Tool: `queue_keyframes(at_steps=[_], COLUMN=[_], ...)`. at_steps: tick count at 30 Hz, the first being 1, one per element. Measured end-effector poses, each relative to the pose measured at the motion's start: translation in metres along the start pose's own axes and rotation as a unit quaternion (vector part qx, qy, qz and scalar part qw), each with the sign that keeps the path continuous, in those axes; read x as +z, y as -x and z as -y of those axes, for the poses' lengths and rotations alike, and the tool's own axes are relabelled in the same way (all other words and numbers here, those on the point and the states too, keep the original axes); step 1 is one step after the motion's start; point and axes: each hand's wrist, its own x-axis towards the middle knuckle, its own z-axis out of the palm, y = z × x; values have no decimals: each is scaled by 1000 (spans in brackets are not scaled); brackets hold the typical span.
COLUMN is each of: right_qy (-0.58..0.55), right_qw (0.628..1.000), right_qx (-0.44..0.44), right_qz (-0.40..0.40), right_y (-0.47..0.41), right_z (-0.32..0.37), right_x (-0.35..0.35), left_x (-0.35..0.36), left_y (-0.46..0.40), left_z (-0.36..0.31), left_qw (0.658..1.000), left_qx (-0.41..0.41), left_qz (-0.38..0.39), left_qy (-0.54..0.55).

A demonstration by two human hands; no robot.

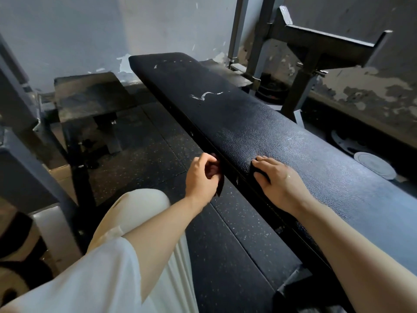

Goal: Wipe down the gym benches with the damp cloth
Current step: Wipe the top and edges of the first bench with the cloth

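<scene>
Black pebbled vinyl covered the long padded bench (259, 123), its length running away from the person. The left hand (200, 177), fingers curled, pinched a dark damp cloth (220, 185) against the near side edge; the right hand (279, 179) lay flat on top.

**Head view: black bench pad, two hands at its near edge**

Padded surface (259, 123) runs diagonally from upper centre to lower right, white scuffs on top. Right hand (278, 177) lies on it, fingers over a dark cloth (259, 171). Left hand (203, 177) grips a dark piece at the pad's side. Speckled floor (158, 154) below.
</scene>
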Motion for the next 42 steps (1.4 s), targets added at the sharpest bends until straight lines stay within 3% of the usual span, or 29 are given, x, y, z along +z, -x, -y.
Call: queue_keyframes(at_steps=[3, 6, 10, 12, 14, 17, 22, 34, 38, 40, 42], right_qy=[-7, -8, -19, -25, -26, -28, -31, -40, -45, -47, -46], right_qw=[1000, 1000, 1000, 1000, 999, 999, 999, 999, 999, 999, 999], right_qx=[4, 2, -8, -11, -13, -12, -14, -17, -17, -19, -17], right_qz=[-11, -16, -13, -15, -20, -20, -26, -28, -22, -20, -15], right_y=[4, 6, 10, 12, 13, 14, 16, 25, 35, 38, 39], right_z=[2, 1, -2, -3, -4, -4, -6, -8, -10, -10, -9], right_x=[1, 2, 1, 1, 2, 2, 3, 3, 0, -1, -2], left_x=[-1, -2, 5, 6, 6, -1, -4, 7, 2, 1, 6], left_y=[11, 12, 8, 7, 8, 16, 35, 36, 20, 20, 33], left_z=[-1, 1, 0, -2, -2, -5, -7, -9, -13, -16, -19], left_qw=[993, 989, 997, 997, 999, 994, 954, 979, 994, 996, 995], left_qx=[86, 126, 43, -8, -2, 93, 218, 186, 52, 47, 93], left_qz=[68, 61, -35, -46, -19, 55, 206, 51, -91, -76, -29], left_qy=[-51, -39, 48, 68, 49, 18, -9, -69, -28, -23, -29])
